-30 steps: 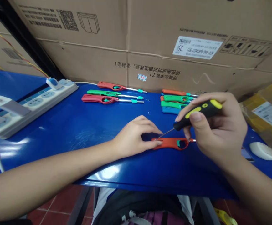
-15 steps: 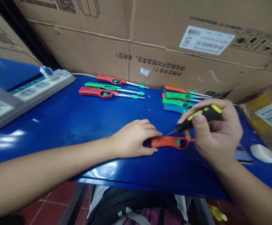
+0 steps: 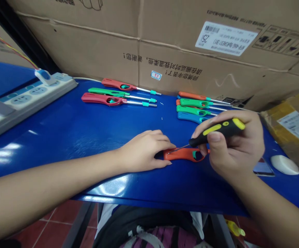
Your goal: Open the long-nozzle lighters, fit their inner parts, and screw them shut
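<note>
An orange long-nosed lighter (image 3: 182,154) lies flat on the blue table (image 3: 92,131) near its front edge. My left hand (image 3: 145,151) pinches the lighter's left end between thumb and fingers and pins it to the table. My right hand (image 3: 233,144) is closed round a black and yellow screwdriver (image 3: 216,131). The screwdriver's thin tip rests on the lighter's handle close to my left fingertips. The lighter's metal nose is hidden under my right hand.
Three lighters (image 3: 118,95) lie at the back left and a stack of several more lighters (image 3: 197,107) at the back right, against cardboard boxes (image 3: 164,44). A power strip (image 3: 28,98) sits at left; a white oval object (image 3: 285,164) and a phone (image 3: 263,168) lie at right.
The view has shifted slightly. Both hands stay on the orange lighter, and the screwdriver tip has stayed on its handle.
</note>
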`<state>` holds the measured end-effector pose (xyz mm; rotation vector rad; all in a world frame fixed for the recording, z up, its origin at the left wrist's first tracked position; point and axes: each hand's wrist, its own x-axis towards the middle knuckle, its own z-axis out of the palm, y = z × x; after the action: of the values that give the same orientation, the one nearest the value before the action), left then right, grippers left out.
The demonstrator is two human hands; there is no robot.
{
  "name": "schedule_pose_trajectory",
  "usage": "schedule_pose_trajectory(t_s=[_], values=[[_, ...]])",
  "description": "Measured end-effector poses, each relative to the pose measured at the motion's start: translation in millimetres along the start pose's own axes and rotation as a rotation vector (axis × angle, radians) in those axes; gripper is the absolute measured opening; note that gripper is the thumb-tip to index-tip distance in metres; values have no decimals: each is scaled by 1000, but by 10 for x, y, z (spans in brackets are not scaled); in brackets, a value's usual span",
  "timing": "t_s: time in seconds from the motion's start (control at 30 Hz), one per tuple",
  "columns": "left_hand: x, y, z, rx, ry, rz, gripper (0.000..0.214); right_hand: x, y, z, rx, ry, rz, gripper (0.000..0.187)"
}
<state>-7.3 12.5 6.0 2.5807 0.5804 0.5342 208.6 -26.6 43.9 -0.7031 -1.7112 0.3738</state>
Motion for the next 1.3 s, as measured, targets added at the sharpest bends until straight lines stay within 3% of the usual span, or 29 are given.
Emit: schedule_pose_trajectory(t_s=[0.5, 0.7, 0.87, 1.0, 1.17, 1.3], values=[[15, 7, -18, 2, -17, 0, 35, -54, -1, 16, -35, -41, -38, 20], [10, 5, -22, -13, -28, -6, 38, -51, -9, -15, -74, 58, -43, 15], [8, -5, -16, -37, -10, 8, 39, -47, 6, -6, -33, 54, -16, 14], [13, 16, -20, -163, 74, 0, 37, -48, 9, 5, -12, 87, -14, 13], [31, 54, -52, -292, 203, -24, 11, -18, -10, 22, 71, 219, 10, 9], [42, 56, -52, -317, 260, -40, 6, 10, -20, 29, 103, 274, 49, 6]])
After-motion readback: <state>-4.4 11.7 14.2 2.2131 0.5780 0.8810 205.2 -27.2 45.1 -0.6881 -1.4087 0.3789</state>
